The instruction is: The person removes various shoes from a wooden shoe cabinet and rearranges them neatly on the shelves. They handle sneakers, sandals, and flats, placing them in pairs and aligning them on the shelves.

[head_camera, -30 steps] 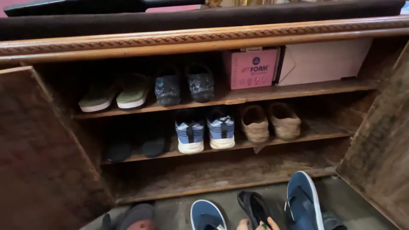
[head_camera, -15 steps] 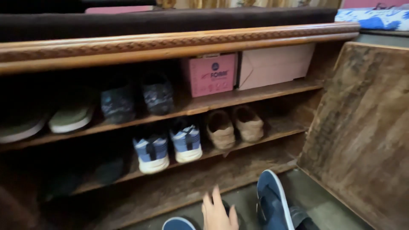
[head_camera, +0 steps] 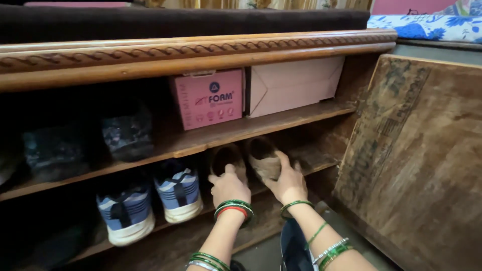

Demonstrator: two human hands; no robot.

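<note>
A pair of tan shoes sits on the middle shelf (head_camera: 321,159) of a low wooden shoe cabinet. My left hand (head_camera: 229,186) is curled over the left tan shoe (head_camera: 227,157). My right hand (head_camera: 288,180) grips the toe of the right tan shoe (head_camera: 262,156). Green and red bangles ring both wrists. To the left of the tan pair stand two blue and white striped sneakers (head_camera: 150,200).
Up on the top shelf (head_camera: 281,123) are a pink shoebox (head_camera: 208,98), a pale box (head_camera: 293,84) and dark patterned shoes (head_camera: 128,133). The cabinet's open wooden door (head_camera: 416,160) stands at the right. A blue shoe (head_camera: 293,248) lies on the floor under my right forearm.
The view has swung right and come closer. Both my hands have reached up from the floor to the middle shelf and closed on the tan shoes.
</note>
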